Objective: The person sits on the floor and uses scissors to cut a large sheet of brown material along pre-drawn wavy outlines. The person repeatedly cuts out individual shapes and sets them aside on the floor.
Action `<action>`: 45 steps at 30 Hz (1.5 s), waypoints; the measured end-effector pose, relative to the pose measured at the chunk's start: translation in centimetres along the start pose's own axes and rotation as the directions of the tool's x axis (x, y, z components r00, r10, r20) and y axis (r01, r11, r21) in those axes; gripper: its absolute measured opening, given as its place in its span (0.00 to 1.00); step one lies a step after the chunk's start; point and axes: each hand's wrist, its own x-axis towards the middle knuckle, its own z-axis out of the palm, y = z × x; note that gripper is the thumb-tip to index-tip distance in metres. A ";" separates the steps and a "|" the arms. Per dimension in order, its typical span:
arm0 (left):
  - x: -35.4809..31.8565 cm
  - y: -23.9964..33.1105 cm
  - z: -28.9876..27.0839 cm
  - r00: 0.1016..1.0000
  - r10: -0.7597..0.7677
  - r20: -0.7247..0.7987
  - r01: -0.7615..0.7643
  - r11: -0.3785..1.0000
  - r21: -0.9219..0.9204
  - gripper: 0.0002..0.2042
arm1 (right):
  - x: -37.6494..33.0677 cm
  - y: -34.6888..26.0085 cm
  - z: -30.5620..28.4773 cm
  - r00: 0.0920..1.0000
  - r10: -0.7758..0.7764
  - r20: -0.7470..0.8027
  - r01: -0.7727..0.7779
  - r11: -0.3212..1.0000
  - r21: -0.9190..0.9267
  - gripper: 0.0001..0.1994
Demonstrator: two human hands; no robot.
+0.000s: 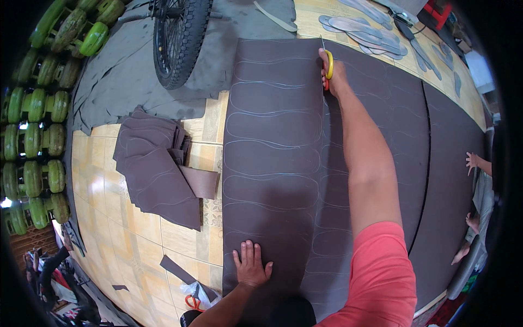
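A wide dark brown sheet lies on the floor before me, marked with rows of pale insole-shaped outlines. A long edge runs down it toward me, setting a left strip apart from the part on the right. My right hand is at the far end of that edge, closed round scissors with yellow and red handles. Their blades point away from me at the sheet's far border. My left hand rests flat on the near left part of the strip, fingers spread, holding nothing.
Left of the sheet lies a stack of cut brown pieces. Orange-handled scissors lie by a plastic bag near my left forearm. A bicycle wheel stands beyond; grey insole shapes lie far right. Another person's hand shows at right.
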 end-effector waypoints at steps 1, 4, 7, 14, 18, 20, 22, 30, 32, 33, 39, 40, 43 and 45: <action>-0.1 -0.1 0.0 1.000 -0.001 -0.003 0.001 1.000 -0.009 0.41 | 0.2 -0.1 0.1 1.000 0.000 0.008 0.000 1.000 -0.001 0.27; 0.1 0.1 0.1 1.000 0.015 -0.019 -0.016 0.999 -0.036 0.41 | 0.3 0.0 -0.5 0.998 -0.057 -0.016 0.057 0.998 -0.021 0.27; 0.2 0.6 0.1 0.999 0.028 -0.033 -0.029 0.998 -0.051 0.41 | -2.2 0.5 -2.6 0.992 -0.123 -0.032 0.121 0.991 -0.049 0.27; 0.1 0.4 -0.6 0.999 0.000 -0.054 -0.004 0.998 -0.057 0.40 | -37.3 16.2 -13.3 0.839 -0.537 0.085 0.355 0.422 -0.834 0.23; 0.8 1.5 -1.4 0.996 0.024 -0.088 -0.030 0.997 -0.066 0.39 | -52.6 20.5 -16.5 0.934 -0.358 0.006 0.185 0.467 -0.864 0.28; 0.2 1.3 -1.5 0.995 0.022 -0.096 -0.026 0.999 -0.040 0.38 | -54.5 21.8 -15.9 0.907 -0.420 0.016 0.201 0.400 -0.894 0.28; 0.4 1.3 -1.4 0.990 0.013 -0.137 -0.015 1.000 -0.020 0.39 | -53.7 21.3 -15.4 0.912 -0.408 0.033 0.229 0.441 -0.868 0.29; 0.0 1.6 -0.7 0.968 0.045 -0.247 -0.051 0.999 -0.017 0.41 | -54.4 21.2 -16.1 0.885 -0.465 0.002 0.260 0.492 -0.831 0.26; 0.1 1.0 -0.9 0.960 0.068 -0.270 -0.081 0.996 -0.036 0.41 | -54.1 20.7 -15.8 0.865 -0.502 -0.007 0.276 0.487 -0.828 0.25; 0.0 0.5 -1.4 0.958 0.084 -0.273 -0.099 0.994 -0.041 0.40 | -53.9 20.8 -15.5 0.849 -0.529 -0.011 0.297 0.495 -0.817 0.25; -8.0 1.9 -2.0 0.985 0.140 -0.095 -0.170 0.803 -0.572 0.22 | -55.6 21.5 -18.6 0.823 -0.568 -0.014 0.341 0.513 -0.787 0.23; -12.6 3.6 -1.8 0.985 0.171 0.013 -0.117 0.722 -0.683 0.18 | -56.7 22.2 -19.3 0.829 -0.559 -0.010 0.359 0.545 -0.757 0.23; -25.8 5.3 3.2 0.769 0.476 0.427 0.107 0.563 -0.819 0.16 | -64.2 23.9 -19.1 0.871 -0.477 -0.119 0.327 0.743 -0.584 0.24; -32.8 5.2 7.4 0.576 0.462 0.674 0.446 0.514 -0.733 0.20 | -72.5 24.0 -18.7 0.941 -0.281 -0.189 0.156 0.856 -0.493 0.24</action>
